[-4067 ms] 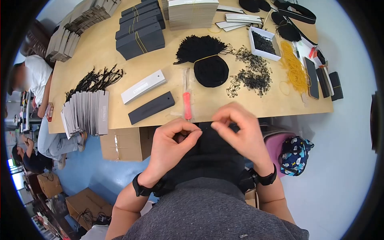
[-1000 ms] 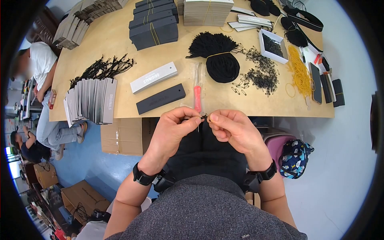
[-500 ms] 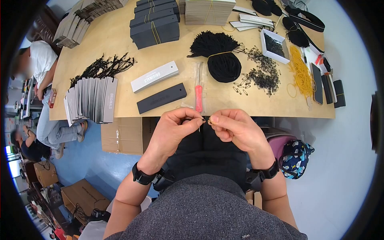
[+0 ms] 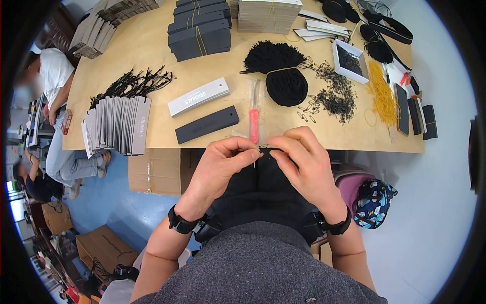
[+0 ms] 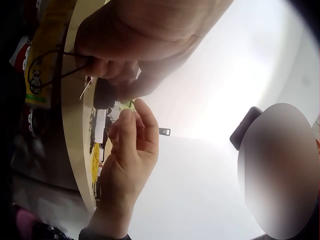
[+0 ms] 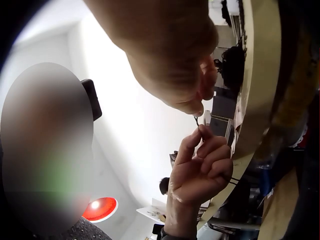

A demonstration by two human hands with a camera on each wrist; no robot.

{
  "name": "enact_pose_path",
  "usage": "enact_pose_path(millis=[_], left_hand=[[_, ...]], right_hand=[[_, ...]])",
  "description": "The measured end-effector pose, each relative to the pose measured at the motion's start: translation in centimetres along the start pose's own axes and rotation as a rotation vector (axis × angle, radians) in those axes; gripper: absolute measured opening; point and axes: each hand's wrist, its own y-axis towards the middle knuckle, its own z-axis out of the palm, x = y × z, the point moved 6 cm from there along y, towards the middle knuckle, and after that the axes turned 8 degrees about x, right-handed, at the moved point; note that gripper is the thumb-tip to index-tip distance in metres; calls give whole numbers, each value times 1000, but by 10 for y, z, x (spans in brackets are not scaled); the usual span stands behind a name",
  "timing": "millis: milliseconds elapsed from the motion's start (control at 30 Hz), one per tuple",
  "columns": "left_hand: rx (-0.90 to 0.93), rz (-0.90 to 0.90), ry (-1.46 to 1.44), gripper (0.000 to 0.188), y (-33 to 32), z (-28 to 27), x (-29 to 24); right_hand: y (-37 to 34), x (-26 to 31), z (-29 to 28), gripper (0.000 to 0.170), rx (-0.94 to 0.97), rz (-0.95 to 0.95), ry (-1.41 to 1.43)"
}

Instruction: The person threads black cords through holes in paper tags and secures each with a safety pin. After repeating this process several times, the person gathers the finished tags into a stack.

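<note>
My left hand (image 4: 226, 164) pinches a thin black cord (image 5: 62, 51) between thumb and index finger; the cord's loop hangs beside that hand in the left wrist view. A small dark safety pin (image 4: 263, 146) sticks out at the left fingertips. Close on its right, my right hand (image 4: 306, 162) has thumb and index finger spread apart, their tips right by the pin. Both hands are over the lap at the table's front edge. Just beyond them lies a red-handled tool (image 4: 254, 126) on a clear plastic bag.
On the table (image 4: 152, 142) lie grey tags (image 4: 119, 126) with black cords, a white tag stack (image 4: 199, 97), a dark tag stack (image 4: 207, 124), a black cord bundle (image 4: 286, 87), loose safety pins (image 4: 336, 99) and yellow rubber bands (image 4: 382, 96). Another person (image 4: 55, 71) sits at left.
My hands, apart at first, came together and pinched at the small pin. Now the right thumb and index finger have parted; the left hand keeps its pinch.
</note>
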Motion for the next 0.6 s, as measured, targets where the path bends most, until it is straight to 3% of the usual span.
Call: enact_pose_path(millis=[133, 433, 600], left_hand=[[34, -14, -32, 12, 0, 0, 1], [-26, 12, 16, 10, -1, -3, 1], [-3, 20, 55, 11, -2, 1, 1]], right_hand=[[0, -2, 4, 24, 8, -61, -34], [-4, -11, 4, 21, -9, 71, 61], [-1, -2, 10, 20, 28, -123, -44]])
